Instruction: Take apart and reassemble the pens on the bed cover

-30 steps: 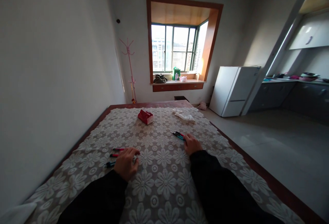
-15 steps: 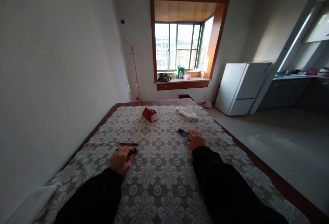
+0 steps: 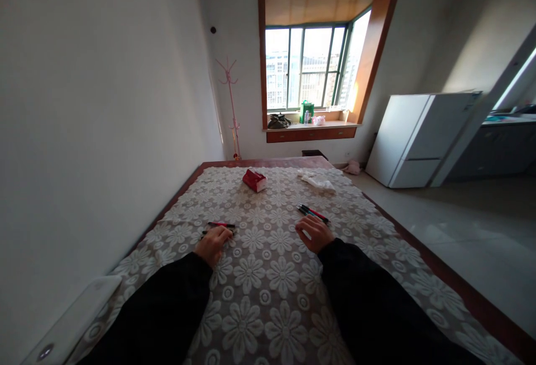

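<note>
My left hand (image 3: 213, 244) rests on the lace tablecloth (image 3: 268, 298) with its fingers bent down over a black pen (image 3: 204, 235), which is mostly hidden beneath them. Just beyond it lies a red and black pen (image 3: 221, 224). My right hand (image 3: 315, 233) is low over the cloth, fingers loosely curled and thumb apart, with nothing visible in it. Right beyond its knuckles lies a small group of pens: a red and black pen (image 3: 314, 212) and a teal one (image 3: 305, 212), partly covered by the hand.
Farther back are a red tissue pack (image 3: 253, 181) and a crumpled white plastic bag (image 3: 319, 181). At the left front edge sits a white object (image 3: 79, 315). A wall runs along the left side. A white fridge (image 3: 414, 139) and a pink coat stand (image 3: 233, 102) stand beyond the table.
My right hand has come off the pens and drawn back toward me, leaving them on the cloth. The left hand stays over the black pen. The view has turned slightly left.
</note>
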Demonstrator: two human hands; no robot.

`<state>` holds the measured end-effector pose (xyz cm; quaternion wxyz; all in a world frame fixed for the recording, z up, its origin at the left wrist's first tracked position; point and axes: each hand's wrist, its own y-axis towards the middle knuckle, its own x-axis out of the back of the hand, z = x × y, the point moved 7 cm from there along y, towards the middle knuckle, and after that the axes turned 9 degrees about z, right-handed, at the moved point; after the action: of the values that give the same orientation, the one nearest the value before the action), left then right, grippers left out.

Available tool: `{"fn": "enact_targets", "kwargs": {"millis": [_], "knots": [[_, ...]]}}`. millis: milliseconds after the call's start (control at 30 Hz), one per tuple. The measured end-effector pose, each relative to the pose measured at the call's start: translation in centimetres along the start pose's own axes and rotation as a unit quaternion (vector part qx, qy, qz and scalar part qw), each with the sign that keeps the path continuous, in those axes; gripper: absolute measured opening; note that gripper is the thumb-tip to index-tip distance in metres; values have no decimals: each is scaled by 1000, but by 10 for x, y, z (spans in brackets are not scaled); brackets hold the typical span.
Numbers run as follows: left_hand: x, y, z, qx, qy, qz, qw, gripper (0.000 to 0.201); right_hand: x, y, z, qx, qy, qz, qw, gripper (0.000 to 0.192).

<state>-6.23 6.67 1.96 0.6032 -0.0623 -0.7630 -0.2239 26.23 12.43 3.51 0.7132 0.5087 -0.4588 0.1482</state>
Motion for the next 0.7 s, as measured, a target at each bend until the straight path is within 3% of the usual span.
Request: {"fn": "enact_targets", "kwargs": {"millis": [100,233,333,467,600,667,700], "knots": [[2,0,0,9,-32,-21,999,21,2,3,15,35,18,-24,999,12],[-3,0,1,87,-26,42,995,11,-6,6,28,68,11,-12,998,13],[-5,0,-4,106,-25,77,991,8,-12,5,25,65,16,1,998,12],[-1,8,-17,103,-120,49,986,5,-11,6,21,43,49,7,998,14],[14,26,-49,81,-339,-42,936,29,-11,14,33,-27,181,19,983,14],[21,35,-69,53,-442,-82,891,44,-14,18,43,-72,251,27,965,27],[20,39,-76,49,-496,-91,862,40,-16,19,48,-92,274,29,957,35]]}}
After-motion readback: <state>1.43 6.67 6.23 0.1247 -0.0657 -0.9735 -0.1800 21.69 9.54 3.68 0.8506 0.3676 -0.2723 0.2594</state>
